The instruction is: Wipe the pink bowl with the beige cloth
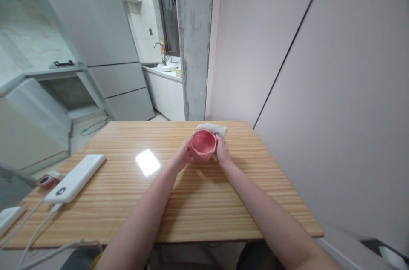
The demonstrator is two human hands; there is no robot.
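The pink bowl (203,144) is held above the far part of the wooden table (128,202), your left hand (183,157) cupping its side. Your right hand (221,150) presses a white cloth (213,128) on it; wiping seems underway, so turn it steadily.

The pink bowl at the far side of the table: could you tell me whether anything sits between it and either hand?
Nothing visible does. The left hand and right hand both touch the pink bowl, one on each side. A white cloth lies just behind it, against the right hand, on the wooden table.
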